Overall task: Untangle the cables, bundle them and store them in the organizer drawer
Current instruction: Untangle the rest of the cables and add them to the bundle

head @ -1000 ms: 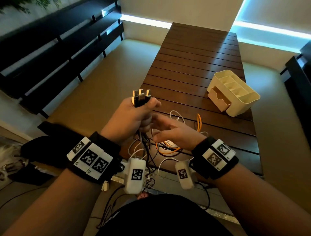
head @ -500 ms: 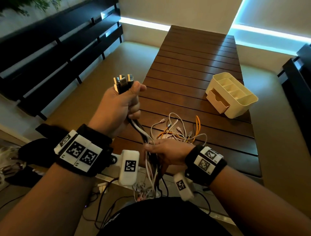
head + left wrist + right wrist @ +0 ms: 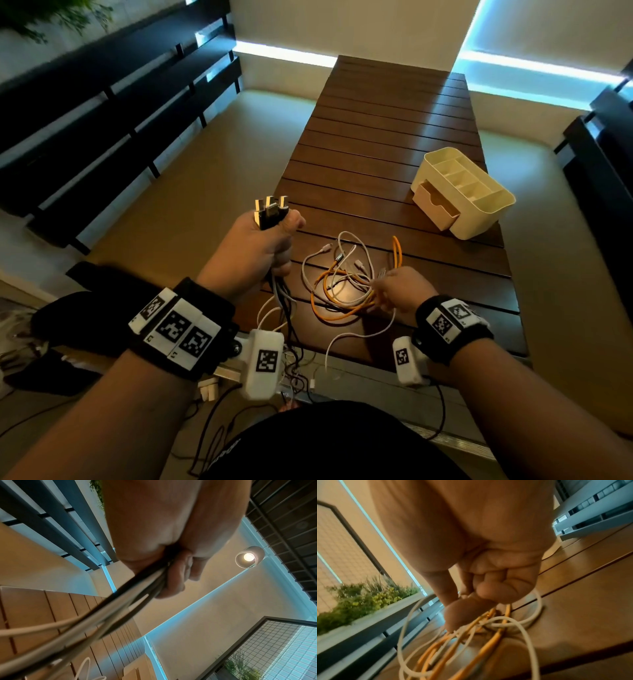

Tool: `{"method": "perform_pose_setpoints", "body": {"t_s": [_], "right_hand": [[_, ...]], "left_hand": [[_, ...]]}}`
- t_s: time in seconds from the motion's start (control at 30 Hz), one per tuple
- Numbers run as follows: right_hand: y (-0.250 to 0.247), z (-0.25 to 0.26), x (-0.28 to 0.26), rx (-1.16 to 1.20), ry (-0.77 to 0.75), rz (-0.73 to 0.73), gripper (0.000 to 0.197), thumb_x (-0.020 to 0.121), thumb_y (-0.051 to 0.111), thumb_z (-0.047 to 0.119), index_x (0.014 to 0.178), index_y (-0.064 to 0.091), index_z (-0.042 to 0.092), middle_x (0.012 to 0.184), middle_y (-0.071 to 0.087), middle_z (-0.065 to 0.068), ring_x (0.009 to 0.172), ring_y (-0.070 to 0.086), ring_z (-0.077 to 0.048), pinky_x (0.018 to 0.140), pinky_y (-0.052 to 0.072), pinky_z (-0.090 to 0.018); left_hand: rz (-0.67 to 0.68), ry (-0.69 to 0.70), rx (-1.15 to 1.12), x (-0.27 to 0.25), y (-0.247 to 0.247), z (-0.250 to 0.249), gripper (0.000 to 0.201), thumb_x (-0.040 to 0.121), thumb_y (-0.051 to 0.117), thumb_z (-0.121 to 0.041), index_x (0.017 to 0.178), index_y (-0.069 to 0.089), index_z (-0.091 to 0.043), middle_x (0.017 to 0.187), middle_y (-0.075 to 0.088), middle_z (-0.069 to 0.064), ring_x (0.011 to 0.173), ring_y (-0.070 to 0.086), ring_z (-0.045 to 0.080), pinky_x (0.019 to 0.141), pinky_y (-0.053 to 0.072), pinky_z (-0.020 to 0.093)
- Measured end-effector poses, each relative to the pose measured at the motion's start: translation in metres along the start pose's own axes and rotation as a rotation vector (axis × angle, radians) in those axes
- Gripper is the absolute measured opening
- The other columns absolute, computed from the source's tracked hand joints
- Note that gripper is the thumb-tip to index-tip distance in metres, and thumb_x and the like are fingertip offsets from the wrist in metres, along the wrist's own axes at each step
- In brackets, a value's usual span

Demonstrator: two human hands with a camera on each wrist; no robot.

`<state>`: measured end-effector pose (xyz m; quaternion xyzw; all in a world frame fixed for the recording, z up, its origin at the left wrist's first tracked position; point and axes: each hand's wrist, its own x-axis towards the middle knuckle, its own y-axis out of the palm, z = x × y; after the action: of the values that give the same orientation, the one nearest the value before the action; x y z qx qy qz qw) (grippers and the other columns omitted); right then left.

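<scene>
On the near end of the slatted wooden table (image 3: 387,144) there's a loose tangle of white cables (image 3: 349,260) and an orange cable (image 3: 342,305), w/ the loops crossing each other and a few small plugs sticking out on the far side. The right hand (image 3: 400,287) is down at the right edge of that pile, fingers curled in and thumb (image 3: 462,614) pinched against the white and orange strands; the right wrist cam shows the curled fingers (image 3: 493,588) just above the wood w/ cables spilling out underneath. The left hand (image 3: 260,246) is up off the table's near left corner, closed in a fist around a bunch of cables (image 3: 281,298), black and white ones afaict. Their USB plugs (image 3: 270,212) poke out the top of the fist, standing pretty much upright, and the rest hangs down past the table edge toward the floor. The left wrist cam shows the same thing from below: fingers (image 3: 176,574) wrapped tight around dark and light strands (image 3: 106,615), blurry tho. The cream organizer (image 3: 479,202) sits farther back on the right side of the table, well apart from both hands, and its little drawer (image 3: 433,205) on the near-left face is pulled out.
</scene>
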<state>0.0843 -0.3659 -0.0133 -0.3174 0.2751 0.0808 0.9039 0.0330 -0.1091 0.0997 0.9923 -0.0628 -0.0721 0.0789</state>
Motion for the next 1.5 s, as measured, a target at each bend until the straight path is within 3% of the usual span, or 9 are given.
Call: {"method": "perform_pose_setpoints", "body": {"t_s": [0.2,0.53,0.67,0.73,0.97,1.03,1.13,1.27,1.5], "right_hand": [[0.017,-0.024,0.019,0.001,0.088,-0.002,0.029,0.093,0.066,0.033,0.094,0.071,0.005,0.073,0.068,-0.009,0.056,0.058,-0.017,0.053,0.048,-0.028],[0.006,-0.005,0.01,0.065,-0.043,-0.068,0.017,0.088,0.07,0.018,0.092,0.068,0.002,0.092,0.072,-0.012,0.077,0.069,-0.022,0.073,0.059,-0.037],[-0.001,0.017,-0.004,0.136,-0.066,0.052,0.015,0.088,0.071,0.011,0.082,0.058,0.007,0.084,0.073,-0.01,0.069,0.068,-0.018,0.055,0.051,-0.025],[-0.002,0.016,-0.003,0.264,-0.034,0.051,0.016,0.088,0.066,-0.002,0.082,0.053,0.007,0.085,0.073,-0.016,0.067,0.068,-0.023,0.058,0.054,-0.031],[-0.015,-0.003,-0.001,0.385,0.027,-0.169,0.027,0.09,0.053,0.001,0.115,0.05,0.011,0.101,0.068,-0.021,0.07,0.067,-0.028,0.058,0.056,-0.037],[-0.02,-0.001,0.001,0.373,0.041,-0.179,0.028,0.087,0.053,0.006,0.115,0.054,0.012,0.094,0.069,-0.017,0.072,0.07,-0.033,0.066,0.06,-0.044],[-0.024,0.008,-0.002,0.133,0.031,-0.106,0.022,0.094,0.055,0.014,0.113,0.062,0.007,0.089,0.066,-0.01,0.074,0.063,-0.023,0.07,0.056,-0.038],[-0.028,0.012,0.002,-0.097,0.014,-0.095,0.059,0.099,0.053,0.035,0.153,0.029,0.027,0.135,0.058,-0.007,0.108,0.063,-0.02,0.083,0.049,-0.033],[-0.038,0.031,0.009,-0.262,-0.115,-0.278,0.021,0.096,0.049,0.04,0.11,0.061,0.029,0.103,0.067,-0.003,0.088,0.066,-0.021,0.084,0.057,-0.044]], "left_hand": [[0.04,0.019,0.013,0.003,0.008,-0.002,0.029,0.087,0.057,-0.034,0.096,0.057,-0.007,0.059,0.031,-0.001,0.046,0.028,0.01,0.044,0.031,0.022],[0.039,0.022,0.026,0.008,0.009,-0.002,0.029,0.088,0.058,-0.033,0.096,0.058,-0.005,0.06,0.027,0.002,0.048,0.026,0.012,0.044,0.028,0.025],[0.053,0.013,0.041,0.012,0.01,0.0,0.028,0.09,0.057,-0.032,0.098,0.059,-0.005,0.06,0.03,0.0,0.047,0.028,0.012,0.045,0.03,0.024],[0.067,0.016,0.053,0.015,0.011,0.001,0.028,0.092,0.056,-0.032,0.098,0.059,-0.005,0.058,0.031,-0.001,0.047,0.028,0.012,0.045,0.031,0.024],[0.075,0.006,0.043,0.026,0.013,0.002,0.027,0.092,0.055,-0.03,0.1,0.059,-0.004,0.059,0.029,0.001,0.046,0.027,0.012,0.045,0.028,0.025],[0.087,-0.002,0.035,0.03,0.015,0.003,0.027,0.092,0.056,-0.029,0.1,0.059,-0.004,0.06,0.029,0.002,0.046,0.027,0.012,0.044,0.028,0.024],[0.118,-0.013,0.032,0.037,0.017,0.004,0.026,0.091,0.056,-0.03,0.1,0.059,-0.005,0.059,0.03,0.001,0.046,0.028,0.012,0.044,0.029,0.024],[0.133,-0.02,0.032,0.045,0.019,0.004,0.025,0.092,0.056,-0.029,0.099,0.059,-0.005,0.059,0.031,0.001,0.045,0.029,0.012,0.044,0.029,0.025],[0.136,-0.002,0.008,0.061,0.018,-0.005,0.023,0.092,0.057,-0.027,0.099,0.06,-0.005,0.058,0.033,-0.001,0.044,0.03,0.01,0.043,0.03,0.023]]}}
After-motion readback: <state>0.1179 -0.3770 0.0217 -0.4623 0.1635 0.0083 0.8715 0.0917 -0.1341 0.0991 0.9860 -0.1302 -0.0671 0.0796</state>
